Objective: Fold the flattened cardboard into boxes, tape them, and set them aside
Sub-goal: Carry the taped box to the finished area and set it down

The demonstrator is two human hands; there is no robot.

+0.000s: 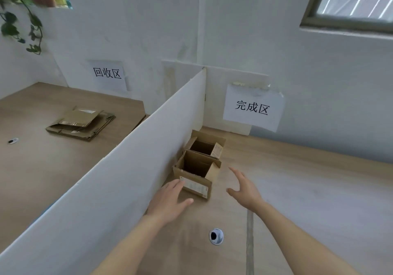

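Observation:
Two folded cardboard boxes stand with open tops against the white divider, on the right-hand table. The nearer box [196, 177] carries a white label on its front face; the farther box [205, 146] sits just behind it. My left hand [170, 198] is spread open, its fingertips at the nearer box's front left corner. My right hand [244, 187] hovers open just right of that box, apart from it. A stack of flattened cardboard [81, 124] lies on the left-hand table.
A tall white divider [127, 168] runs between the two wooden tables. Paper signs [253, 107] hang on the wall behind each side. A cable hole [215, 236] sits in the tabletop near me. A plant [21, 17] hangs at top left.

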